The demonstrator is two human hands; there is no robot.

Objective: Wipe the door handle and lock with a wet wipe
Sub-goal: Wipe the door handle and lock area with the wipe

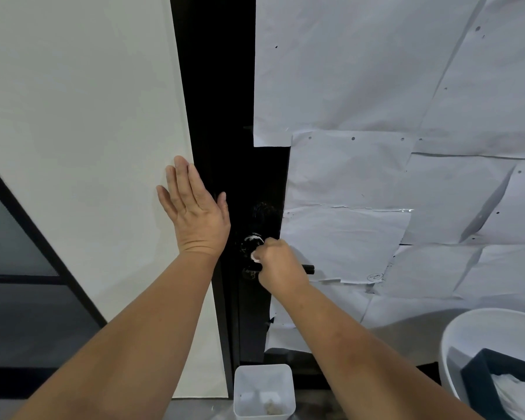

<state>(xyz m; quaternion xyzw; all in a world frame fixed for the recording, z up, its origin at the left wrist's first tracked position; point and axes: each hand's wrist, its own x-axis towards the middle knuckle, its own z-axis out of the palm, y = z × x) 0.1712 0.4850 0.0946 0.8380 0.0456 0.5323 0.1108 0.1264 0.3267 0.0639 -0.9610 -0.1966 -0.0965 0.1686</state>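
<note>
The right hand (281, 263) grips a wet wipe (255, 256) against the black door handle (309, 269). The left hand (194, 210) lies flat and spread on the wall (82, 116). No writing is readable.

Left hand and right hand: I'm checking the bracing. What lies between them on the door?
In the head view, only bare black door frame separates the flat left hand from the right hand, which presses the wet wipe by the round lock.

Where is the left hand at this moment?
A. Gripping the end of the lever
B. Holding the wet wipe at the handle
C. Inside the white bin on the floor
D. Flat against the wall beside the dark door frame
D: the left hand lies open with fingers spread on the pale wall, while the right hand holds the wet wipe at the door handle.
</note>
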